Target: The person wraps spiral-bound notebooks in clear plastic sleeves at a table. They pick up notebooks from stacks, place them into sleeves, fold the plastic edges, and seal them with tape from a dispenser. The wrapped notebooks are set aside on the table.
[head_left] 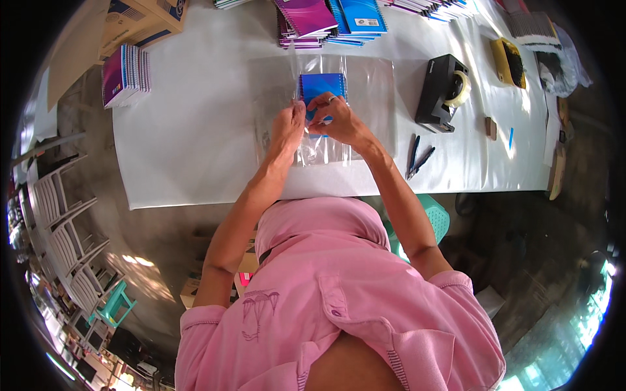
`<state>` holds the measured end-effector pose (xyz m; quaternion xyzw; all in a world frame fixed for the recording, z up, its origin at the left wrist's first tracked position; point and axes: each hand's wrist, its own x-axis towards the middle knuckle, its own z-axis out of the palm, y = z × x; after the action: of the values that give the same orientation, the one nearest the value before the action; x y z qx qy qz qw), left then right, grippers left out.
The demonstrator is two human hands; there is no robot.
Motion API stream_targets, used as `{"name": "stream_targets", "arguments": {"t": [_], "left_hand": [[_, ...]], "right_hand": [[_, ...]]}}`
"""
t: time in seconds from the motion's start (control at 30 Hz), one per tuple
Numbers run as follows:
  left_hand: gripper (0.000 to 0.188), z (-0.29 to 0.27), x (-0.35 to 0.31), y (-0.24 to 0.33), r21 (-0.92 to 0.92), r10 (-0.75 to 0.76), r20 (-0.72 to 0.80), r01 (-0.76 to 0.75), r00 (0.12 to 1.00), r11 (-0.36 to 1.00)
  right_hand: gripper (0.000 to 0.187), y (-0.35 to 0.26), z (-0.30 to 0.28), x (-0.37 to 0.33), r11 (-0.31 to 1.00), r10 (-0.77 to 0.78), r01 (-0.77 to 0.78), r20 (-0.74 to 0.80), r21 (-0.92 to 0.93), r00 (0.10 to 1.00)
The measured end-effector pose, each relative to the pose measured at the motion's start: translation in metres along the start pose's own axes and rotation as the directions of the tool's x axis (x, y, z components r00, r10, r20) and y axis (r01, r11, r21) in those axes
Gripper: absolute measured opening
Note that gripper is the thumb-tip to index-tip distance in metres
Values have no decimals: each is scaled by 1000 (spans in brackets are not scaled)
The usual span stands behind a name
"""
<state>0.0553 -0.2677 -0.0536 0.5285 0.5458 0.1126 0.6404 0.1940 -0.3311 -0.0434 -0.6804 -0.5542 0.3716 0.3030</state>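
A blue spiral notebook [324,83] lies in front of me, with a clear plastic bag [319,153] around it or over it; its lower part is mostly hidden by my hands. My left hand [289,125] is closed at the notebook's left edge, its fingertips pinching the plastic. From the right, my right hand [340,122], with a ring on one finger, reaches over the notebook. Its thumb and fingers are pinched together on the plastic, close to my left fingertips. Beneath them is a larger clear plastic sheet [375,98] on the white-covered table [189,156].
Purple notebooks [306,16] and blue notebooks [358,16] are stacked at the back; another notebook stack [125,75] stands far left by a cardboard box [147,23]. To the right are a black tape dispenser [442,94], dark-handled pliers [418,158], a small brown block [490,128] and a yellow container [508,63].
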Motion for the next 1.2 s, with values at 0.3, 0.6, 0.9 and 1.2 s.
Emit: {"name": "stream_targets", "arguments": {"t": [0.3,0.6,0.9,1.2], "left_hand": [[41,0,-3,-16,-23,160,23,-159,987,987],[42,-5,-9,-4,-69,82,35,-79,996,994],[47,-11,-6,-21,-123,183,160,-165,970,979],[50,-20,-8,-28,-225,189,215,-140,958,964]], "right_hand": [[17,-7,-1,6,992,128,-129,75,5,989],[18,0,-4,0,1000,0,-1,80,15,997],[29,2,1,4,1000,12,-12,10,17,1000],[22,-2,-2,8,996,57,-58,22,74,998]]}}
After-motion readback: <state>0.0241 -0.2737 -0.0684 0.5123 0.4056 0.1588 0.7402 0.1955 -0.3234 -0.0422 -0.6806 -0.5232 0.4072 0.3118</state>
